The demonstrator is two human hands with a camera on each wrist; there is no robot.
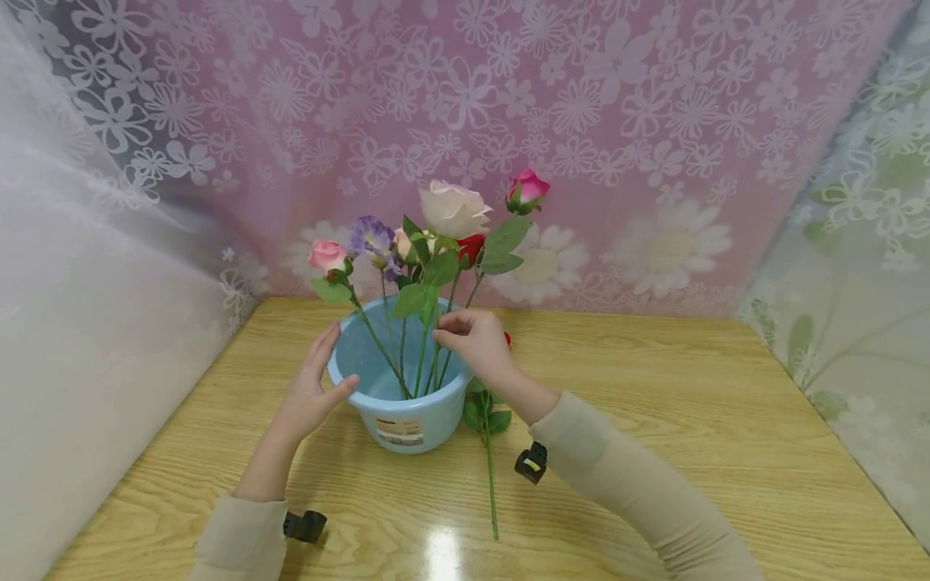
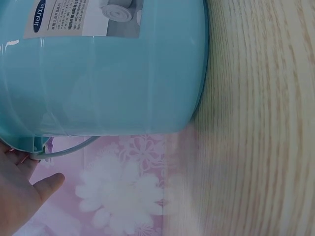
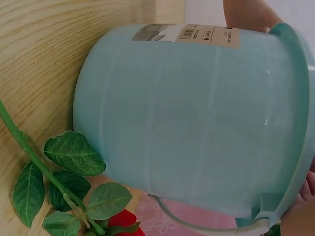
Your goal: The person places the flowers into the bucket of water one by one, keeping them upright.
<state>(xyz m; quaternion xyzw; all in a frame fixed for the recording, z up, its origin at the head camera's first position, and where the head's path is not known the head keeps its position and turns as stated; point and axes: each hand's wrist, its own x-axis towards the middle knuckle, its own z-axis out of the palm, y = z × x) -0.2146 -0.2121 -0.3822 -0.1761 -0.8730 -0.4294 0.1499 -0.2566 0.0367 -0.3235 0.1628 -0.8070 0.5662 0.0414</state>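
A light blue plastic bucket (image 1: 450, 415) stands upright on the table with several artificial flowers in it. Among them are a large pale rose (image 1: 454, 210), a magenta rosebud (image 1: 529, 190), a pink rose (image 1: 328, 255), a purple flower (image 1: 372, 240) and a partly hidden red rose (image 1: 472, 248). My right hand (image 1: 479, 347) pinches a green stem above the bucket's right side; which bloom it bears is hard to tell. At the left rim, my left hand (image 1: 305, 399) rests with fingers extended and thumb apart.
One more red rose, its green stem (image 1: 491, 484) toward me, lies on the wooden table (image 1: 654, 452) right of the bucket. Its leaves (image 3: 74, 152) are close to the bucket's base. Floral curtains (image 1: 617, 97) hang behind and at both sides. The bucket has a thin handle (image 3: 197, 227).
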